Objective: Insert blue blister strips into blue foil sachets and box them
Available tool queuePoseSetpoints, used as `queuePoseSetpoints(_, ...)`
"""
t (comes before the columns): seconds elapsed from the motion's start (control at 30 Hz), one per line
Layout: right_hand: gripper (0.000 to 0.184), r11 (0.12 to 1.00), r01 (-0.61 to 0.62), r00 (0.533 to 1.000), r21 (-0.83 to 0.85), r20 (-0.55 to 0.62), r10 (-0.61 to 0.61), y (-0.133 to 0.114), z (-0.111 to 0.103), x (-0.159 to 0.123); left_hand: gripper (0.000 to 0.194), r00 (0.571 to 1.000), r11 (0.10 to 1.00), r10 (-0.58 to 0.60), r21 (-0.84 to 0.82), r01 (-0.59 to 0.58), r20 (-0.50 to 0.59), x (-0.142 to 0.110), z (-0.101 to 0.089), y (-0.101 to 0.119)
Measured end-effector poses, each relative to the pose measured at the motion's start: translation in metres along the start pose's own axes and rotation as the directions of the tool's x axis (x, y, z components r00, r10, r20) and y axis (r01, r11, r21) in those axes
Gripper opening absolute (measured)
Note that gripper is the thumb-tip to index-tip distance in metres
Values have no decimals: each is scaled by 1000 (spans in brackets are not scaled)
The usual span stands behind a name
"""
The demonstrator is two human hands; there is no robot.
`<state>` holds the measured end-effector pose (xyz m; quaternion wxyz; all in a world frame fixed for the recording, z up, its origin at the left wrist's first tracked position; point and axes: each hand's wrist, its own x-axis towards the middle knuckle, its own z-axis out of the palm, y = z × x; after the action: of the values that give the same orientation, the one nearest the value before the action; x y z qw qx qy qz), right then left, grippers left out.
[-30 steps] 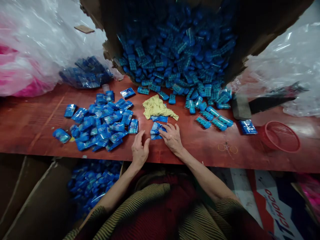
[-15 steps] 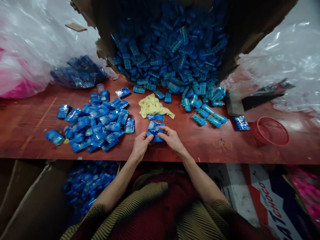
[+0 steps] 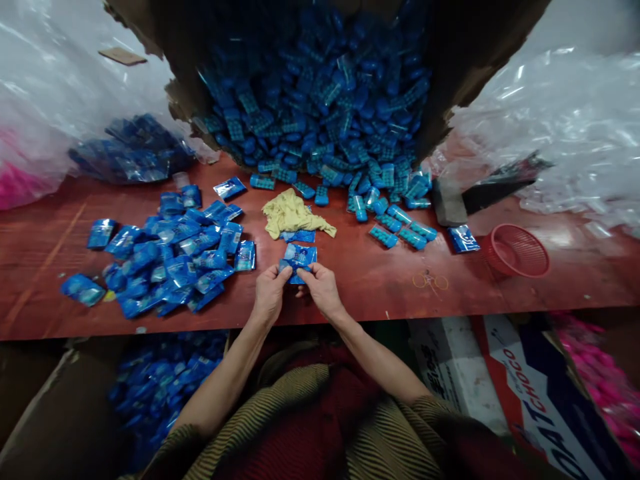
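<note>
Both of my hands pinch the near end of a small blue printed pouch (image 3: 301, 255) over the front part of the table. My left hand (image 3: 271, 292) grips its left side, the thumb on top. On its right side my right hand (image 3: 323, 288) is closed with the thumb pressed near the other thumb. Whether anything is inside this pouch I cannot tell. Just beyond lies a crumpled yellow cloth (image 3: 293, 215), partly covering another blue packet (image 3: 303, 236). To my left is a heap of filled blue pouches (image 3: 183, 250).
A torn cardboard box (image 3: 163, 37) at the back spills blue-capped clear containers (image 3: 385, 237) onto the red table (image 3: 350, 300). Rightward are a grey block (image 3: 449, 203), a blue packet (image 3: 463, 239), rubber bands (image 3: 430, 281) and a red basket (image 3: 517, 251). Clear plastic bags flank the box.
The view has shifted, so the table's things sit further left. My hands have drawn closer together at the pouch's near end, and more of its printed face shows.
</note>
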<state>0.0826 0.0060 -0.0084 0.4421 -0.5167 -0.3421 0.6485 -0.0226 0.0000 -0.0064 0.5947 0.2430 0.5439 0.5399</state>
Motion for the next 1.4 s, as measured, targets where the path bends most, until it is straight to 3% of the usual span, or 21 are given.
queuePoseSetpoints(0.13, 28, 999, 32, 996, 36, -81, -29, 1, 6, -4, 34, 999, 999, -45, 24, 46, -25, -1, 4, 1)
queuePoseSetpoints(0.3, 24, 988, 34, 994, -153, 110, -17, -10, -12, -4, 27, 994, 978, 1, 207, -25, 113, 2, -2, 12)
queuePoseSetpoints(0.4, 20, 964, 77, 984, -253, 175, -33, -13, -21, -3, 23, 990, 956, 57, 278, -92, 132, 5, -5, 20)
queuePoseSetpoints(0.47, 20, 966, 83, 989, -247, 137, -51, -13, -22, -2, 24, 992, 967, 48, 244, -75, 114, 4, -3, 22)
queuePoseSetpoints(0.57, 19, 966, 133, 991, -220, 46, -126, -12, -20, -4, 31, 985, 992, -87, 104, 72, 150, 0, 2, 20)
queuePoseSetpoints(0.63, 17, 958, 187, 982, -216, 52, -180, -12, -19, -6, 35, 976, 989, -146, 39, 142, 164, -1, 3, 18)
queuePoseSetpoints(0.77, 20, 960, 209, 977, -187, 91, -195, -12, -20, -5, 32, 995, 996, -86, 19, 86, 46, -2, 2, 13)
queuePoseSetpoints(0.9, 25, 964, 177, 984, -196, 17, -178, -12, -21, -2, 33, 995, 996, -78, -25, 80, 57, -6, 5, 10)
queuePoseSetpoints(1.23, 33, 884, 317, 937, -344, -31, -348, -11, -19, -9, 28, 996, 976, -52, -214, 35, -76, -24, 36, 7)
queuePoseSetpoints(1.3, 34, 877, 333, 932, -346, -19, -361, -11, -20, -9, 28, 996, 977, -61, -210, 46, -64, -24, 36, 10)
queuePoseSetpoints(1.4, 34, 907, 309, 945, -286, -15, -326, -13, -26, -5, 32, 989, 977, -134, -160, 142, 60, -23, 30, 15)
